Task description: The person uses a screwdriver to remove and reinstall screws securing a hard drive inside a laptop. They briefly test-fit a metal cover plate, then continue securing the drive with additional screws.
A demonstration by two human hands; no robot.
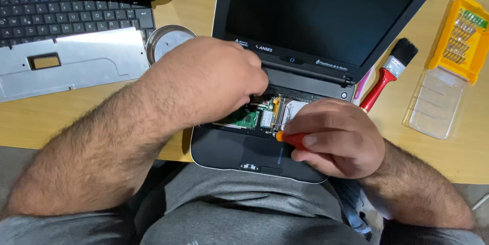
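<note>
On the wooden tabletop (pixel 196 0), a small black laptop (pixel 254 153) sits open with its keyboard removed and green circuit boards (pixel 243 118) exposed. Right hand (pixel 333 138) has its grip closed around an orange-handled screwdriver (pixel 289 139) at the opening, while left hand (pixel 214 79) rests curled over the boards, fingertips hidden, so its grip cannot be judged.

Left hand (pixel 211 79): forearm enters from lower left, knuckles up, fingers curled downward and bent under, tips hidden. Right hand (pixel 333 138): forearm enters from lower right, closed into a fist-like grip, thumb (pixel 318 140) laid forward, fingers wrapped tight.
</note>
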